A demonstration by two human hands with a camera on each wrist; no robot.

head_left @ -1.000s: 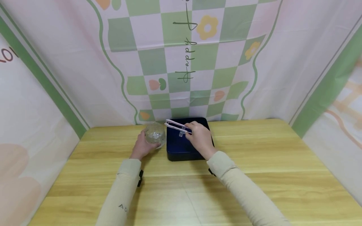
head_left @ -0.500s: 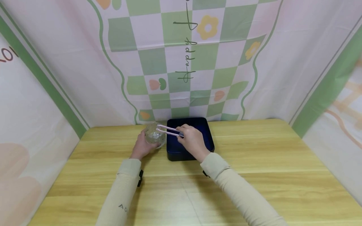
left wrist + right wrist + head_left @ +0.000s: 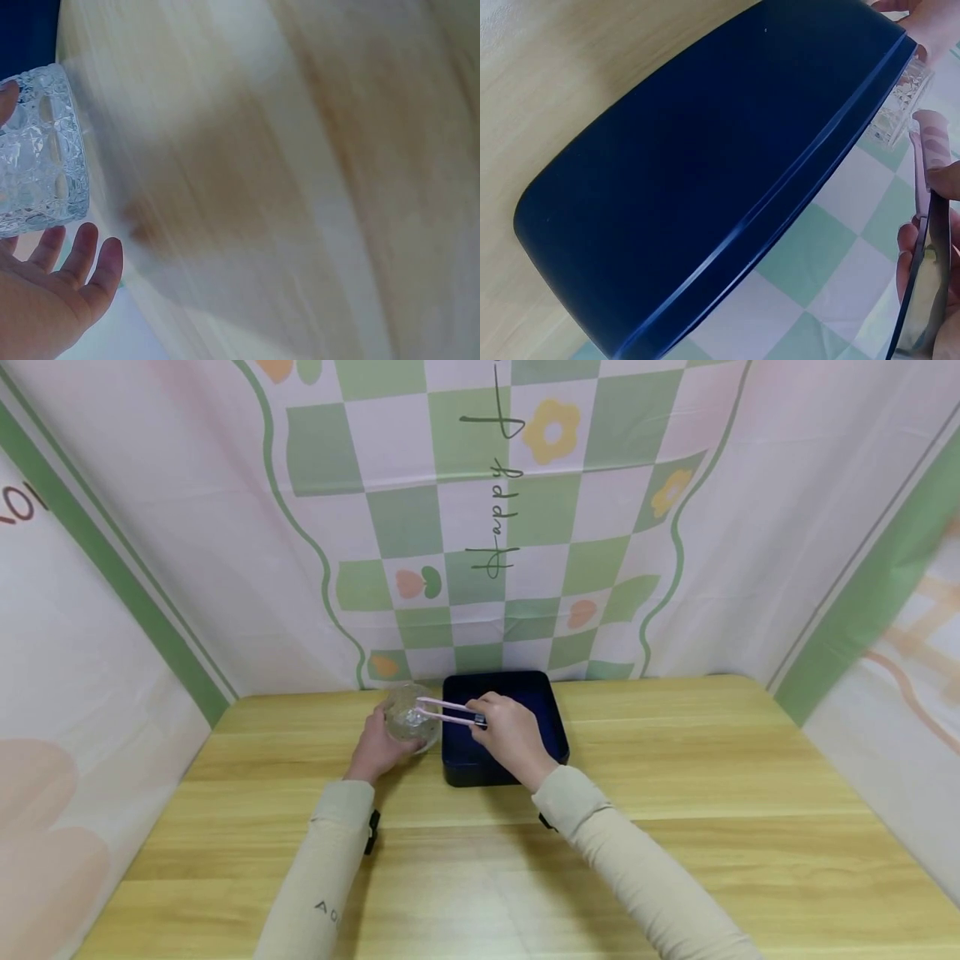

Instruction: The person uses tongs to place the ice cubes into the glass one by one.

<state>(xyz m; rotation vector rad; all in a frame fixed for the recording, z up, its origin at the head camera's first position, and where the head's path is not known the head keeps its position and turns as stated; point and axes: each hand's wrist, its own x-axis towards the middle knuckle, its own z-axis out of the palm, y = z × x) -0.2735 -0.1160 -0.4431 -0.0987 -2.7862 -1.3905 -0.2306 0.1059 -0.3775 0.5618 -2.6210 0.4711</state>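
My left hand (image 3: 372, 750) holds a clear glass (image 3: 400, 731) on the left side of the table, thumb on the near side. The cut-pattern glass (image 3: 37, 157) fills the left edge of the left wrist view, fingers beside its wall. My right hand (image 3: 516, 739) pinches pink-tipped tongs (image 3: 450, 718) that point left. Their tips overlap the mouth of the glass and stand slightly apart. Metal handles and pink ends of the tongs (image 3: 934, 142) show in the right wrist view. Directly under my right hand sits a dark navy box (image 3: 480, 775), part of its inside hidden.
The wooden table (image 3: 675, 827) runs up to a patterned cloth (image 3: 472, 527) hanging behind the box. More cloth walls (image 3: 90, 693) close in the left and right sides. The box stands right beside the glass.
My right hand has shifted left, taking the tongs from over the box to the glass; their tips then dipped slightly. Pale clear pieces seen in the box earlier are out of sight. Left hand stayed put.
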